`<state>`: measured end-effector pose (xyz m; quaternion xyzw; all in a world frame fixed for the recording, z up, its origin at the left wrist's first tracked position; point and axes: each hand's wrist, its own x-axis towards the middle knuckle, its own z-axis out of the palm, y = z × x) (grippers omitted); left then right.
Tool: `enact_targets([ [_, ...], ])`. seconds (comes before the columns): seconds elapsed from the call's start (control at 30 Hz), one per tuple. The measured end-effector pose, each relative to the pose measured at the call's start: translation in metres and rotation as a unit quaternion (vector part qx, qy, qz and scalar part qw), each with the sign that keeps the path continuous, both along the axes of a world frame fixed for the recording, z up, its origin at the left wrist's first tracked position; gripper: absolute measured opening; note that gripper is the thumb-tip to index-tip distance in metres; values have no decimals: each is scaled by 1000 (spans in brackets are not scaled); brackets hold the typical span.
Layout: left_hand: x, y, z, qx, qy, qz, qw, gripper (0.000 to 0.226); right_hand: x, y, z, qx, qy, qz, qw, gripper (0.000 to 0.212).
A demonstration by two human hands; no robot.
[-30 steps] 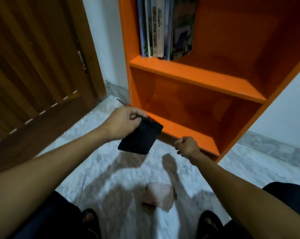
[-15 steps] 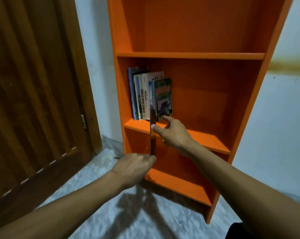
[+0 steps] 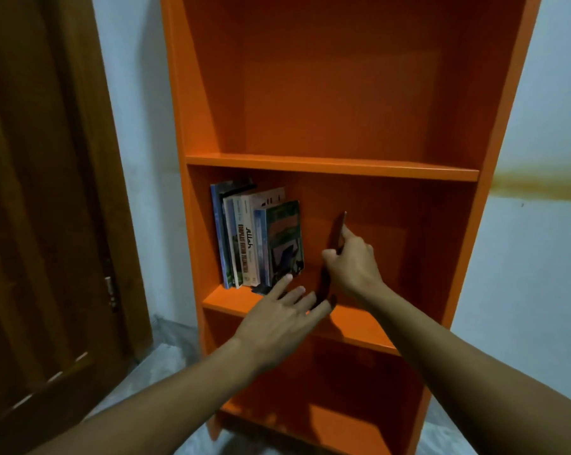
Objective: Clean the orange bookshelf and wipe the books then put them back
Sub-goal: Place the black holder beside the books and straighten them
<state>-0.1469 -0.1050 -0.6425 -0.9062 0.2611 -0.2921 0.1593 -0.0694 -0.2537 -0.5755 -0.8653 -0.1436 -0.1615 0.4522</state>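
Note:
The orange bookshelf [image 3: 326, 166] fills the middle of the view. Several books [image 3: 254, 238] stand upright at the left end of its middle shelf. To their right a thin dark book [image 3: 325, 284] stands edge-on on that shelf board. My right hand [image 3: 353, 264] grips it from the right side, with the forefinger pointing up along its edge. My left hand [image 3: 277, 320] reaches in below with straight, spread fingers. Its fingertips lie on the shelf board at the foot of the dark book. A gap separates the dark book from the row.
A brown wooden door [image 3: 47, 224] stands at the left, close to the shelf's side. The pale wall [image 3: 540, 257] at the right bears an orange smear. Marble floor [image 3: 152, 372] shows below. No books show in the compartments above and below the middle shelf.
The dark book went from low over the floor up onto the middle shelf. My left hand let go of it and my right hand took it. The view tilted upward.

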Motion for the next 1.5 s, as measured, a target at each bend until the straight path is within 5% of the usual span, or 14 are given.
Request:
enact_targets([
  [0.1,11,28,-19,-62,-35,38,997,91,32,-11,-16,-5,7,-51,999,26],
  [0.17,27,61,-40,-179,-20,82,980,96,52,-14,-28,-23,-1,-87,996,20],
  [0.4,116,93,-60,-504,-8,129,854,107,90,10,-71,-125,-32,-154,980,10],
  [0.53,158,77,-53,-632,-4,177,755,124,92,24,-83,-132,-54,-152,978,63],
  [0.63,174,65,-42,-668,-14,231,707,133,88,28,-85,-110,-62,-147,981,75],
  [0.83,194,62,-21,-704,-35,252,663,147,80,37,-86,-99,-53,-103,988,80],
  [0.97,200,65,-18,-723,-47,228,650,152,81,44,-91,-116,-15,-95,989,64],
  [1.3,200,69,3,-724,-54,233,647,146,86,81,-99,-116,75,-48,989,73],
  [1.5,203,71,9,-721,-57,236,649,144,108,107,-95,-32,177,-25,983,55],
])
